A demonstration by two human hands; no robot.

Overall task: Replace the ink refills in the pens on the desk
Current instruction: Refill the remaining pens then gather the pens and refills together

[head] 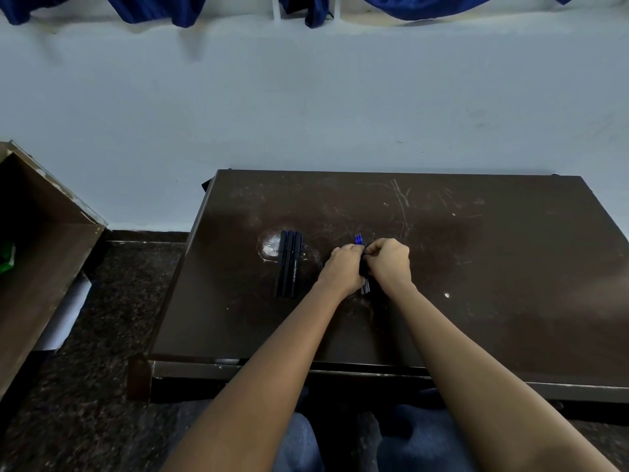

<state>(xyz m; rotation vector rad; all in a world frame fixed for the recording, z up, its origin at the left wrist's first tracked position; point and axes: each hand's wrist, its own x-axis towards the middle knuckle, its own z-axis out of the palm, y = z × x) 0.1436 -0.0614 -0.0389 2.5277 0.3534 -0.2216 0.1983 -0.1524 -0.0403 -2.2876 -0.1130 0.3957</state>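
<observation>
Three dark pens [288,264] lie side by side on the dark brown desk [476,267], left of my hands. My left hand [343,267] and my right hand [388,262] meet at the desk's middle, both curled round a small bundle of blue ink refills [359,239]. The blue tips stick out beyond my fingers and the grey ends [365,288] show below my hands. The middle of the bundle is hidden by my fingers.
A brown cabinet [41,250] stands to the left on the dark speckled floor [112,301]. A pale wall [306,97] runs behind the desk, with blue cloth [153,8] hanging at the top. My knees show under the desk's near edge.
</observation>
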